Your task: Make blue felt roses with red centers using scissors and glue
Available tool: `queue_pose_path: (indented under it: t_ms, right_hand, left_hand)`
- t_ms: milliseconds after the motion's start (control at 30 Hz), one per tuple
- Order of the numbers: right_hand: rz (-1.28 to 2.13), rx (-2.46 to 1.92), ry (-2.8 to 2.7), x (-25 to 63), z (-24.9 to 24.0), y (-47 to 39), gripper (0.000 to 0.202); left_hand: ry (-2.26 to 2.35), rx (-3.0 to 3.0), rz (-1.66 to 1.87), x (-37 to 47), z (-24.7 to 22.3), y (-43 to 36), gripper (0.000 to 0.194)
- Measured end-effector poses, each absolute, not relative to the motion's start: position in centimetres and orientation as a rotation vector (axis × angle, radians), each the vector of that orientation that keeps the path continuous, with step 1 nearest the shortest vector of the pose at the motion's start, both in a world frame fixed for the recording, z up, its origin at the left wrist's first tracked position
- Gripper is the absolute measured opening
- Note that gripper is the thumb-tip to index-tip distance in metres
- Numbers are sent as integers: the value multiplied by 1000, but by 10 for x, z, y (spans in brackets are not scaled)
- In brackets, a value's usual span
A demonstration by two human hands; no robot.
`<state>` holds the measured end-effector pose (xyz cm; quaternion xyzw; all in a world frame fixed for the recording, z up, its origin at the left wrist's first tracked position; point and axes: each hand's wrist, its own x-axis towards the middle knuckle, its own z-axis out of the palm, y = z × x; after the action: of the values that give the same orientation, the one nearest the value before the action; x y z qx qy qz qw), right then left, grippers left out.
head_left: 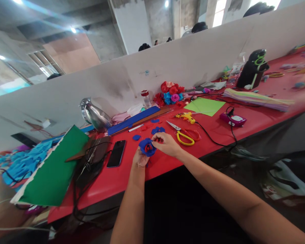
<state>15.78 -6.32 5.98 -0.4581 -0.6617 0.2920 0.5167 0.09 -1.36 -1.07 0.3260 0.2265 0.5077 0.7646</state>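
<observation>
A blue handmade flower (pixel 147 147) with a red centre is held above the table edge. My left hand (pixel 141 158) is closed around its underside, the fingers partly hidden by the petals. From the right, my right hand (pixel 166 144) pinches the flower's outer blue edge between thumb and fingertips. Loose blue petals (pixel 158 130) lie just beyond, with small red pieces (pixel 146 127) among them. Scissors (pixel 185 135) with one yellow and one red handle rest right of my hands, and a yellow glue gun (pixel 186 117) lies behind them.
A phone (pixel 116 154), a green sheet (pixel 53 173) and a steel jug (pixel 95 115) are on the left. Finished flowers (pixel 170 93) sit by the partition (pixel 203 59). A cable runs from the glue gun towards a purple power box (pixel 233 119). Another person's arm (pixel 2 200) shows far left.
</observation>
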Motion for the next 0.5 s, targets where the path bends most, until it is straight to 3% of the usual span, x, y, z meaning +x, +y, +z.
queue_pose_path:
  t_ms: [500]
  right_hand:
    - [494,-1126,-1712,163,58,-67,23]
  left_hand:
    - [527,645,1097,0,-18,-8,10]
